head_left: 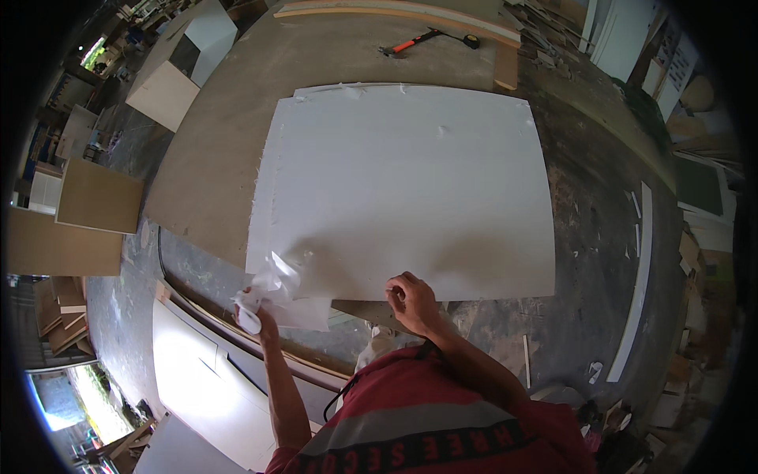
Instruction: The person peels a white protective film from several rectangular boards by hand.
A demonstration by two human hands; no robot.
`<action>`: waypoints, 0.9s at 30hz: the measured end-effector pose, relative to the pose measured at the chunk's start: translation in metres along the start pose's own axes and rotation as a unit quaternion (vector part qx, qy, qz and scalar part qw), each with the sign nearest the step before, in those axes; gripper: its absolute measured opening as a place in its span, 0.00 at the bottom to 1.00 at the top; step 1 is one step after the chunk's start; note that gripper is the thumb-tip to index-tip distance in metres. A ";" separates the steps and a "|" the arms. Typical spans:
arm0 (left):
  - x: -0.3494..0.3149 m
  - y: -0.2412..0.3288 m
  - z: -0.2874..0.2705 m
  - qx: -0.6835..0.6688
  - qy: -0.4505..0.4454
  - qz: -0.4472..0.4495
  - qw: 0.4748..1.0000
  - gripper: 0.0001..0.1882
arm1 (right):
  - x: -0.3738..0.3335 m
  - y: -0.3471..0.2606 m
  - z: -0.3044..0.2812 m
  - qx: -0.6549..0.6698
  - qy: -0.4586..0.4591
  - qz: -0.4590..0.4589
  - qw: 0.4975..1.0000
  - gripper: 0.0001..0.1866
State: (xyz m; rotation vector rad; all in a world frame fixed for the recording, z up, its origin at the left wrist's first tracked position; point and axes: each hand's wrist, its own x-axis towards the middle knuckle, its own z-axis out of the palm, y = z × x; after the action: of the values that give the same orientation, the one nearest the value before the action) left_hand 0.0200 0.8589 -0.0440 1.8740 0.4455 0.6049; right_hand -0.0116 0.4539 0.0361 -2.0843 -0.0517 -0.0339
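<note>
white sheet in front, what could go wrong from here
The crumpled film in the left hand looks thin, so it could tear if pulled hard.

It hangs near the ragged left edge of the white sheet, where it might snag.

Loose scraps on the sheet's top could get trapped if anything is laid over it.

Block capitals [416,450]; on the black band [444,447] of a red shirt [379,387]
</note>
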 end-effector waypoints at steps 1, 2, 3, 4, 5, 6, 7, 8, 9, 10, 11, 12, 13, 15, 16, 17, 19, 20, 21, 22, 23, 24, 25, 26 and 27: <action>0.024 -0.018 -0.027 0.047 0.036 0.003 0.998 0.15 | -0.006 0.009 0.000 -0.067 0.047 -0.017 0.997 0.10; 0.046 -0.030 -0.049 0.095 0.073 0.006 0.993 0.15 | -0.012 0.016 0.003 -0.107 0.089 -0.010 0.990 0.13; 0.063 -0.033 -0.057 0.110 0.118 -0.003 0.987 0.15 | -0.017 0.024 0.004 -0.116 0.106 0.018 0.987 0.13; 0.080 -0.031 -0.062 0.125 0.163 -0.012 0.979 0.14 | -0.021 0.029 0.006 -0.126 0.123 0.047 0.983 0.13; 0.095 -0.024 -0.067 0.180 0.182 -0.019 0.966 0.14 | -0.021 0.030 0.010 -0.151 0.124 0.026 0.980 0.12; 0.107 -0.022 -0.072 0.236 0.203 -0.026 0.950 0.14 | -0.021 0.030 0.013 -0.177 0.124 0.003 0.976 0.12; 0.114 -0.022 -0.074 0.237 0.204 -0.023 0.950 0.14 | -0.023 0.030 0.015 -0.202 0.122 -0.019 0.972 0.11; 0.122 -0.026 -0.079 0.239 0.208 -0.020 0.948 0.14 | -0.023 0.027 0.019 -0.212 0.130 -0.001 0.969 0.10; 0.131 -0.039 -0.088 0.275 0.237 -0.012 0.932 0.13 | -0.021 0.020 0.028 -0.218 0.137 0.012 0.966 0.09; 0.134 -0.053 -0.094 0.254 0.239 -0.020 0.937 0.13 | -0.020 0.015 0.034 -0.224 0.143 0.026 0.964 0.08; 0.137 -0.055 -0.088 0.230 0.235 -0.027 0.944 0.13 | -0.020 0.016 0.038 -0.237 0.151 0.036 0.959 0.07; 0.140 -0.056 -0.082 0.206 0.231 -0.035 0.950 0.13 | -0.020 0.018 0.041 -0.249 0.158 0.046 0.954 0.07; 0.134 -0.059 -0.072 0.194 0.215 -0.020 0.957 0.12 | -0.021 0.019 0.043 -0.260 0.165 0.055 0.950 0.06; 0.135 -0.070 -0.072 0.190 0.225 -0.007 0.956 0.12 | -0.019 0.007 0.050 -0.287 0.149 0.045 0.945 0.05; 0.134 -0.076 -0.072 0.189 0.231 -0.001 0.954 0.13 | -0.017 0.000 0.054 -0.300 0.140 0.038 0.943 0.05; 0.134 -0.081 -0.073 0.171 0.235 -0.010 0.957 0.13 | -0.016 -0.004 0.060 -0.258 0.102 -0.010 0.961 0.04; 0.131 -0.090 -0.082 0.135 0.247 -0.028 0.959 0.13 | -0.014 -0.013 0.071 -0.169 0.018 -0.109 0.979 0.05; 0.131 -0.093 -0.087 0.117 0.255 -0.037 0.959 0.13 | -0.011 -0.017 0.074 -0.136 -0.018 -0.124 0.983 0.05; 0.128 -0.084 -0.078 0.139 0.260 -0.051 0.954 0.14 | -0.013 -0.016 0.074 -0.106 -0.048 -0.129 0.985 0.05; 0.122 -0.074 -0.073 0.162 0.266 -0.065 0.948 0.16 | -0.013 -0.015 0.074 -0.076 -0.079 -0.134 0.985 0.05; 0.122 -0.071 -0.080 0.198 0.276 -0.068 0.938 0.17 | -0.013 -0.012 0.078 -0.045 -0.002 -0.119 0.992 0.06; 0.120 -0.076 -0.096 0.235 0.292 -0.074 0.924 0.18 | -0.012 -0.011 0.080 -0.066 0.046 -0.075 0.994 0.06; 0.125 -0.087 -0.117 0.282 0.303 -0.071 0.907 0.18 | -0.011 -0.008 0.080 -0.087 0.093 -0.031 0.991 0.07; 0.124 -0.091 -0.126 0.319 0.302 -0.071 0.895 0.19 | -0.010 -0.003 0.077 -0.112 0.144 0.017 0.983 0.07; 0.121 -0.094 -0.135 0.358 0.301 -0.071 0.881 0.20 | -0.008 0.004 0.070 -0.141 0.148 0.035 0.978 0.09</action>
State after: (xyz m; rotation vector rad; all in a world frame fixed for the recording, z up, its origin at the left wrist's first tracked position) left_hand 0.0344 1.0618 -0.0667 2.2791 1.3535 1.0215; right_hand -0.0188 0.5131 -0.0024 -2.3408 0.2192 -0.3247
